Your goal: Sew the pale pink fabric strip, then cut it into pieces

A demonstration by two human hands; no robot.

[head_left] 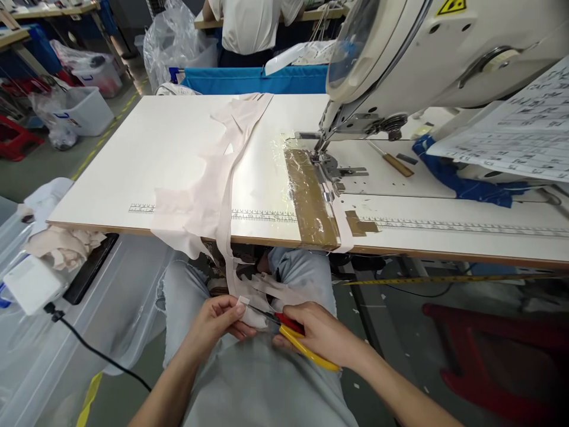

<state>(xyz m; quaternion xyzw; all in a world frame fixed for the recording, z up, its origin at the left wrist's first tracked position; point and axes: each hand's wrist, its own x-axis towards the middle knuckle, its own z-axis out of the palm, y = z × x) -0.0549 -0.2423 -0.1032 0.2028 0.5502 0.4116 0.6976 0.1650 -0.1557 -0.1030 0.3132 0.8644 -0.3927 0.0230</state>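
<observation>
Over my lap, my left hand pinches the end of a pale pink fabric strip. A small white piece, perhaps a label, shows at its fingertips. My right hand is closed round scissors with red and yellow handles. Their blades point left and lie against the fabric beside my left fingers; whether they are parted I cannot tell. From my lap the strip runs up over the table's front edge to more pale pink fabric spread on the white sewing table.
A sewing machine stands at the right of the table, with a wooden-handled tool near it. Left of me are a clear plastic bin, a black phone-like object and a cable. Beyond the table sits another person.
</observation>
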